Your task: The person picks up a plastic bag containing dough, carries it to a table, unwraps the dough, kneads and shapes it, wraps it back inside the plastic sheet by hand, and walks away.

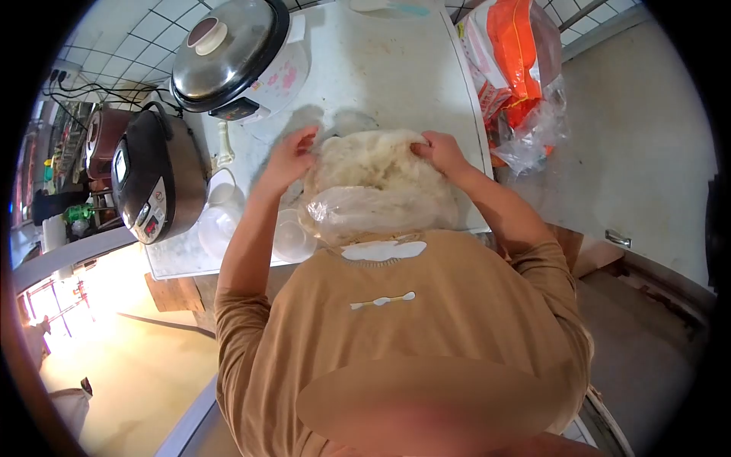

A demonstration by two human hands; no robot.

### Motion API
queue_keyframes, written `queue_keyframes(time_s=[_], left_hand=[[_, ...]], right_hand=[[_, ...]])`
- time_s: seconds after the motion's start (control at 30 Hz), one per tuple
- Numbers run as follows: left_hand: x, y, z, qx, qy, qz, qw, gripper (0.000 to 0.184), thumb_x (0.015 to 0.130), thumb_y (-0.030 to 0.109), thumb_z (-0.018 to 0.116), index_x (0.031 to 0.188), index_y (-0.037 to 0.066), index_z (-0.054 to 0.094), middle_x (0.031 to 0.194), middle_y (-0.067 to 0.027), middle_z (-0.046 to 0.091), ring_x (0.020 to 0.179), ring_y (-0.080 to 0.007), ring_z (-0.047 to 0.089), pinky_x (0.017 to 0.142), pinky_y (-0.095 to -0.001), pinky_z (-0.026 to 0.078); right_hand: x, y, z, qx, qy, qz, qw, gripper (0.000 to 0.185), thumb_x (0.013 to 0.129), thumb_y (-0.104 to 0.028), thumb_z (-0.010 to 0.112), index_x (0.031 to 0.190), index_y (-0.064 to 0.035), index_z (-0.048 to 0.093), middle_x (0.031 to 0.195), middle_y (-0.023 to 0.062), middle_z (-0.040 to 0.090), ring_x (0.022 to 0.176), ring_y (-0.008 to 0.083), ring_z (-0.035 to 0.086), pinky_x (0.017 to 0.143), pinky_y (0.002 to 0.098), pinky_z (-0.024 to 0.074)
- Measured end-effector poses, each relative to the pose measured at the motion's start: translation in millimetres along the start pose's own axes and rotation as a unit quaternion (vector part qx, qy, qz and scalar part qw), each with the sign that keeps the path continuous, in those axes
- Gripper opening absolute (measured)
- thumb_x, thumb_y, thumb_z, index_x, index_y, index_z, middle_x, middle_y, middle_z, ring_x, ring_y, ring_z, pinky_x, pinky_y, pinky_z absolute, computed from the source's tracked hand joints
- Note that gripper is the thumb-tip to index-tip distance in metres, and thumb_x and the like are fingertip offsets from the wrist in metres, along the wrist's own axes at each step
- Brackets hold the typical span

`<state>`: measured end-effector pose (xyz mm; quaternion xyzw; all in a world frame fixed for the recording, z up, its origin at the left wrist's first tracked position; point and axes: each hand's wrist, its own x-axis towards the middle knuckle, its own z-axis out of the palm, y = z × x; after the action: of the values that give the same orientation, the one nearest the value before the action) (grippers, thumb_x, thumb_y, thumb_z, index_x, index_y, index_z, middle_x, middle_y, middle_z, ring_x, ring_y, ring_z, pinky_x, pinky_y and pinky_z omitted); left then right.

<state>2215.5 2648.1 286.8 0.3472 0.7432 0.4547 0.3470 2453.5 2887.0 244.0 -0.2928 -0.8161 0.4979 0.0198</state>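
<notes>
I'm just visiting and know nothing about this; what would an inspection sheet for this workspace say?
Surface: white table, faintly marked.
Job's things: pale mass, clear plastic along its near side.
Clutter: white cooker, black cooker, clear container, spoon at the far edge.
Hands: left hand beside the mass, contact unclear; right hand touching its edge.
Cables: dark cables behind the black cooker.
Surroundings: tiled wall; orange bag at right.

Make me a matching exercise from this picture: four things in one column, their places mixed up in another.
Things:
1. Black cooker
2. Shiny round lid
3. Whitish mass
4. Orange-and-white packaging

Places:
A. Between the left hand and right hand
B. At the table's right edge
C. On the flowered cooker
D. At the table's left edge

Pairs: 1-D, 2-C, 3-A, 4-B
</notes>
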Motion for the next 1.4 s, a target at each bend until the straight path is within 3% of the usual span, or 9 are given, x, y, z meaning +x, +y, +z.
queue_keyframes(time_s=[0.17, 0.27, 0.47, 0.77, 0.97, 1.07, 1.17, 1.27, 1.4], left_hand=[[32.1, 55.3, 28.9, 0.044, -0.107, -0.021, 0.993, 0.043, 0.082, 0.026, 0.061, 0.118, 0.003, 0.055, 0.103, -0.0055, 0.061, 0.093, -0.0138, 0.055, 0.082, -0.0258, 0.044], [57.0, 69.4, 54.6, 0.165, -0.231, -0.052, 0.957, 0.047, 0.08, 0.033, 0.064, 0.116, 0.003, 0.057, 0.098, -0.0061, 0.062, 0.088, -0.0152, 0.057, 0.075, -0.0278, 0.045], [81.9, 82.9, 73.6, 0.282, -0.446, -0.024, 0.849, 0.052, 0.07, 0.036, 0.071, 0.111, 0.005, 0.06, 0.092, -0.0096, 0.065, 0.083, -0.0195, 0.06, 0.072, -0.0319, 0.046], [59.4, 80.8, 101.8, 0.323, -0.324, -0.03, 0.889, 0.057, 0.054, 0.028, 0.076, 0.102, 0.002, 0.061, 0.093, -0.0172, 0.065, 0.089, -0.029, 0.061, 0.078, -0.0358, 0.047], [42.7, 80.2, 94.2, 0.263, -0.245, 0.017, 0.933, 0.045, 0.056, 0.024, 0.076, 0.092, 0.003, 0.061, 0.086, -0.016, 0.065, 0.083, -0.0308, 0.061, 0.074, -0.0357, 0.047], [40.2, 81.8, 92.9, 0.289, -0.235, 0.055, 0.926, 0.039, 0.058, 0.023, 0.075, 0.088, 0.003, 0.06, 0.083, -0.0152, 0.064, 0.079, -0.0304, 0.06, 0.071, -0.0364, 0.046], [38.3, 82.0, 86.7, 0.259, -0.251, 0.085, 0.929, 0.034, 0.061, 0.022, 0.074, 0.086, 0.002, 0.06, 0.079, -0.0133, 0.063, 0.077, -0.0264, 0.061, 0.068, -0.0359, 0.046], [36.6, 84.2, 80.5, 0.157, -0.272, -0.01, 0.949, 0.032, 0.065, 0.021, 0.072, 0.09, 0.004, 0.062, 0.075, -0.011, 0.061, 0.074, -0.021, 0.06, 0.067, -0.0337, 0.046], [47.7, 86.5, 59.0, 0.127, -0.35, -0.035, 0.927, 0.038, 0.069, 0.02, 0.069, 0.102, 0.004, 0.061, 0.084, -0.0103, 0.062, 0.08, -0.0168, 0.057, 0.071, -0.0307, 0.046]], right_hand=[[8.1, 0.7, -14.5, 0.144, -0.138, 0.113, 0.973, 0.038, 0.078, -0.028, 0.066, 0.104, -0.001, 0.061, 0.088, 0.0027, 0.062, 0.078, 0.0122, 0.055, 0.071, 0.0291, 0.0449], [-8.3, 7.0, -30.0, 0.195, -0.211, 0.077, 0.955, 0.051, 0.076, -0.025, 0.07, 0.118, -0.0021, 0.053, 0.107, 0.0055, 0.058, 0.095, 0.0144, 0.053, 0.084, 0.0293, 0.0429], [-43.3, -9.2, -40.9, 0.243, -0.204, 0.088, 0.944, 0.069, 0.071, -0.02, 0.076, 0.129, -0.0036, 0.043, 0.116, 0.0082, 0.055, 0.107, 0.0178, 0.05, 0.093, 0.0306, 0.0392], [-41.8, -16.0, -42.2, 0.155, -0.27, 0.067, 0.948, 0.082, 0.059, -0.019, 0.083, 0.127, -0.0003, 0.042, 0.116, 0.0095, 0.056, 0.107, 0.0188, 0.052, 0.093, 0.0314, 0.0405], [-38.7, -8.4, -34.2, 0.2, -0.282, 0.072, 0.936, 0.08, 0.056, -0.016, 0.084, 0.124, -0.0015, 0.045, 0.116, 0.0093, 0.056, 0.106, 0.0189, 0.052, 0.09, 0.0319, 0.0427], [-36.4, -19.1, -44.4, 0.121, -0.316, 0.049, 0.94, 0.075, 0.06, -0.021, 0.082, 0.123, -0.0015, 0.047, 0.116, 0.0086, 0.056, 0.106, 0.0178, 0.052, 0.091, 0.031, 0.0416], [-19.3, -13.1, -51.4, 0.206, -0.405, -0.014, 0.891, 0.071, 0.065, -0.031, 0.078, 0.122, -0.0006, 0.047, 0.115, 0.0079, 0.056, 0.106, 0.0172, 0.051, 0.092, 0.0297, 0.0403], [-12.8, -33.5, -39.8, 0.282, -0.311, 0.038, 0.907, 0.071, 0.069, -0.039, 0.073, 0.123, 0.0005, 0.047, 0.115, 0.0078, 0.055, 0.105, 0.0165, 0.051, 0.091, 0.0288, 0.0397], [2.7, -50.4, -34.6, 0.118, -0.341, 0.03, 0.932, 0.065, 0.069, -0.036, 0.074, 0.116, 0.0029, 0.051, 0.109, 0.0092, 0.058, 0.097, 0.0174, 0.053, 0.087, 0.0296, 0.0412]])
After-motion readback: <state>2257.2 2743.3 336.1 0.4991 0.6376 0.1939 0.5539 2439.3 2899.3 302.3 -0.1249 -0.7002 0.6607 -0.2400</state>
